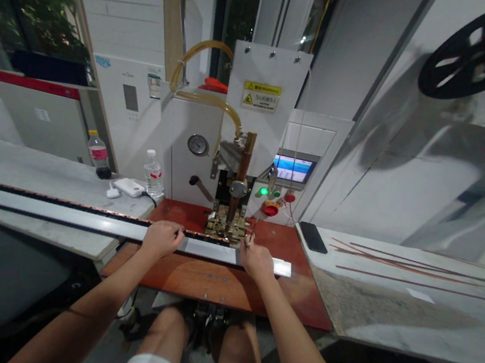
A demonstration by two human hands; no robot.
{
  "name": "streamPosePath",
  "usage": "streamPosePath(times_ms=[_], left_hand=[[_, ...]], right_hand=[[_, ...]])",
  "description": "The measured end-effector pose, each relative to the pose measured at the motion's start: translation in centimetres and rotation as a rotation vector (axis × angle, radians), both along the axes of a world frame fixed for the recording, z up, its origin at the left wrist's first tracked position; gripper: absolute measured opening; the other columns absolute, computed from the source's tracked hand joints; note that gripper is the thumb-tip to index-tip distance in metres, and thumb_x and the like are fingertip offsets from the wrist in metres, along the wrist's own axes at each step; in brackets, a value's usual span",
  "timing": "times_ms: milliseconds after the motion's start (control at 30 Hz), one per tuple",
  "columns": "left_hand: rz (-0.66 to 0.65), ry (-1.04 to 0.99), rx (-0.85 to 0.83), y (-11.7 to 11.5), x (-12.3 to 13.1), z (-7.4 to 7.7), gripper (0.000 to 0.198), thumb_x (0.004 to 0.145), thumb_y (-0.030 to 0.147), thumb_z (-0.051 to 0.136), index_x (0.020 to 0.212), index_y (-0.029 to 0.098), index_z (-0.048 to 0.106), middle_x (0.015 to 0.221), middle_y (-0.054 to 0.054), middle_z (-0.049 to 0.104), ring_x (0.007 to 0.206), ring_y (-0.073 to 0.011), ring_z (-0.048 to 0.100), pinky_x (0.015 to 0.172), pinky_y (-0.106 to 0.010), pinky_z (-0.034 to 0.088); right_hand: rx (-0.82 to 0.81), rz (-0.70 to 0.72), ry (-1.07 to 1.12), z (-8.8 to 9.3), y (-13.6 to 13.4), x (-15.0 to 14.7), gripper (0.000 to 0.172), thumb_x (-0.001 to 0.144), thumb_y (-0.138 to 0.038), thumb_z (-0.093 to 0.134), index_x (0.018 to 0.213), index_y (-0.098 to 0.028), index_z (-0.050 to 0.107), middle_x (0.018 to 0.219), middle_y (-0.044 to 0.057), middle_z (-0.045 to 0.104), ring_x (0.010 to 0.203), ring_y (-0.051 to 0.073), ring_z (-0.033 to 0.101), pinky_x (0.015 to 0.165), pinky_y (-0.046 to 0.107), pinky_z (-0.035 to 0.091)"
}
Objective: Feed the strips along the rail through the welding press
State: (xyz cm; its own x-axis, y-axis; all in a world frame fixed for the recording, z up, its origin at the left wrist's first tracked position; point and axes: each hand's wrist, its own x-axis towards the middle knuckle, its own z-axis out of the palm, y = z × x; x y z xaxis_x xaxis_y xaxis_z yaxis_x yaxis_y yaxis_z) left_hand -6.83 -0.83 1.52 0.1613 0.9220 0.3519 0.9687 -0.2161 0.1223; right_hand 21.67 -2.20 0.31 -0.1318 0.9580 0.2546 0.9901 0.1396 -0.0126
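Note:
A long grey metal rail (pixel 57 215) with a thin copper strip along its far edge lies across the red-brown work plate (pixel 208 280), reaching far to the left. My left hand (pixel 163 238) is closed over the rail just left of the machine's brass fixture (pixel 225 226). My right hand (pixel 256 259) rests on the rail's right part, fingers pinched on a thin copper piece (pixel 250 239) that stands up beside the fixture. A vertical copper electrode (pixel 240 175) comes down onto the fixture between both hands.
Behind the fixture stands the white welding machine (pixel 266 87), which has a pressure gauge (pixel 197 145), a lit screen (pixel 293 169) and red and green buttons. Two water bottles (pixel 153 173) and a charger are at left. A black phone (pixel 313 237) and several copper strips (pixel 418 261) lie at right.

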Motion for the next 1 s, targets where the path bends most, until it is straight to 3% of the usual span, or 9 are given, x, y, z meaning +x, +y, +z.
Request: streamPosePath(times_ms=[467, 767, 1000], left_hand=[[-0.021, 0.000, 0.020, 0.2, -0.1, -0.2, 0.046, 0.085, 0.038, 0.030, 0.093, 0.020, 0.072, 0.098, -0.010, 0.070, 0.092, -0.0241, 0.062, 0.085, -0.034, 0.042], [-0.041, -0.005, 0.145, 0.4, 0.1, -0.7, 0.040, 0.083, 0.035, 0.036, 0.085, 0.020, 0.073, 0.085, -0.008, 0.072, 0.081, -0.0214, 0.064, 0.076, -0.031, 0.045], [-0.034, 0.029, 0.120, 0.5, 0.8, -0.6, 0.041, 0.085, 0.034, 0.034, 0.085, 0.020, 0.073, 0.086, -0.008, 0.072, 0.082, -0.0216, 0.064, 0.076, -0.031, 0.044]], right_hand=[[0.020, -0.004, -0.010, -0.1, 0.1, 0.0, 0.037, 0.096, -0.037, 0.021, 0.108, -0.016, 0.048, 0.077, 0.009, 0.069, 0.067, 0.020, 0.065, 0.061, 0.026, 0.040], [0.042, -0.005, -0.008, -0.4, 0.3, 0.3, 0.032, 0.095, -0.036, 0.025, 0.105, -0.015, 0.048, 0.074, 0.009, 0.068, 0.064, 0.019, 0.064, 0.059, 0.025, 0.038], [0.069, 0.009, -0.015, -0.5, 0.4, 1.2, 0.033, 0.096, -0.035, 0.024, 0.107, -0.015, 0.047, 0.072, 0.008, 0.067, 0.062, 0.018, 0.063, 0.057, 0.024, 0.035]])
